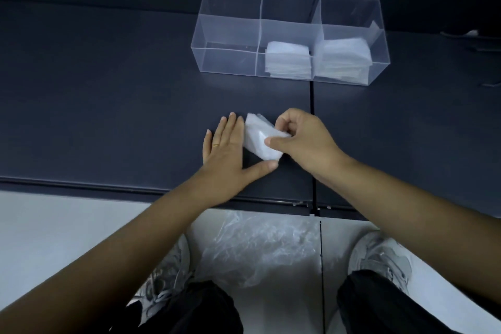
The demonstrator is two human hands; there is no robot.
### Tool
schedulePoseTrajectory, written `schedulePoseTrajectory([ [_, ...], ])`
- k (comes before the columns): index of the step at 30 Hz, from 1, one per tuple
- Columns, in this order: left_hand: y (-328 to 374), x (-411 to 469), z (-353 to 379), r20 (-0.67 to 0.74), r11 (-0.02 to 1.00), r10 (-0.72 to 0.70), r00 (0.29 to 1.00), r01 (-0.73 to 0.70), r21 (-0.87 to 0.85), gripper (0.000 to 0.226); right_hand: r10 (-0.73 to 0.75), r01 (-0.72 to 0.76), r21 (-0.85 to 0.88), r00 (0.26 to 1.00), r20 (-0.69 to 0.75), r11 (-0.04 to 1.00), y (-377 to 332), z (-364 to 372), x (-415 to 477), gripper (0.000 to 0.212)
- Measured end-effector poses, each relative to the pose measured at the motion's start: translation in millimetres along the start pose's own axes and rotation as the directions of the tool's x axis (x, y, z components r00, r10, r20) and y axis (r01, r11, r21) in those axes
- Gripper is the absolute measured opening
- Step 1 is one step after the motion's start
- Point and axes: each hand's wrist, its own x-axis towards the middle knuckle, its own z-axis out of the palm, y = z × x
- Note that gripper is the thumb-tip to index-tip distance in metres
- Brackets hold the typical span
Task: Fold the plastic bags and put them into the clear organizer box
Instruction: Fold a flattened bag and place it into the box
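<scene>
A small folded white plastic bag lies on the dark table near its front edge. My right hand pinches its right side between thumb and curled fingers. My left hand lies flat with straight fingers against the bag's left side, its thumb reaching under the bag's near corner. The clear organizer box stands farther back, with three compartments. Folded bags fill the middle one, and more folded bags fill the right one. The left compartment holds nothing.
A heap of loose clear plastic bags lies on the pale floor between my two shoes, below the table's front edge. A seam runs across the table from the box toward me.
</scene>
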Motion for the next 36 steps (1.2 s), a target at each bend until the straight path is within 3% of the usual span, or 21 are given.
schedulePoseTrajectory([
  [2, 1, -1, -22, 0.055, 0.953, -0.012, 0.998, 0.028, -0.302, 0.115, -0.084, 0.083, 0.013, 0.993, 0.085, 0.996, -4, -10, -3, 0.028],
  [4, 4, 0, -38, 0.133, 0.841, 0.011, 0.991, 0.062, -0.537, 0.101, -0.173, 0.174, 0.009, 0.969, 0.178, 0.985, -12, -16, -7, 0.032],
  [7, 11, 3, -47, 0.173, 0.650, 0.080, 0.982, 0.080, -0.756, 0.047, -0.226, 0.227, 0.022, 0.946, 0.234, 0.974, -22, -20, -11, 0.034],
  [11, 15, 8, -44, 0.012, 0.504, -0.047, 0.999, 0.034, -0.863, 0.020, -0.101, 0.083, 0.134, 0.986, 0.135, 0.988, -24, -29, -11, 0.016],
  [15, 12, 13, -46, -0.121, 0.521, -0.109, 0.987, -0.047, -0.852, 0.003, -0.011, 0.006, 0.103, 0.999, 0.048, 0.995, -29, -40, -2, 0.011],
  [17, 5, 18, -47, -0.231, 0.544, -0.181, 0.956, -0.098, -0.833, 0.012, -0.011, 0.016, 0.094, 0.998, -0.056, 0.995, -36, -54, 11, 0.011],
  [20, -4, 17, -37, -0.386, 0.712, -0.210, 0.898, -0.130, -0.690, 0.015, 0.044, -0.011, 0.132, 0.967, -0.250, 0.991, -47, -82, 45, 0.011],
  [22, -7, 10, -18, -0.424, 0.900, -0.046, 0.904, -0.147, -0.411, 0.004, 0.078, -0.035, 0.138, 0.944, -0.322, 0.990, -50, -92, 69, 0.019],
  [24, -7, 2, 5, -0.344, 0.984, 0.141, 0.928, -0.169, -0.054, 0.029, 0.068, -0.056, 0.045, 0.931, -0.359, 0.997, -49, -91, 90, 0.029],
  [26, -9, -3, 19, -0.251, 0.964, 0.227, 0.941, -0.181, 0.194, 0.052, -0.005, -0.072, -0.176, 0.917, -0.399, 0.982, -46, -83, 104, 0.026],
  [29, -12, -5, 25, -0.194, 0.897, 0.261, 0.946, -0.164, 0.411, 0.064, -0.170, -0.098, -0.515, 0.878, -0.447, 0.851, -45, -70, 110, 0.024],
  [32, -10, -4, 26, -0.159, 0.867, 0.245, 0.956, -0.143, 0.477, 0.066, -0.294, -0.060, -0.590, 0.824, -0.484, 0.805, -51, -69, 111, 0.023],
  [36, -11, -4, 28, -0.140, 0.851, 0.239, 0.961, -0.137, 0.507, 0.068, -0.197, -0.111, -0.554, 0.863, -0.466, 0.825, -52, -74, 123, 0.021],
])
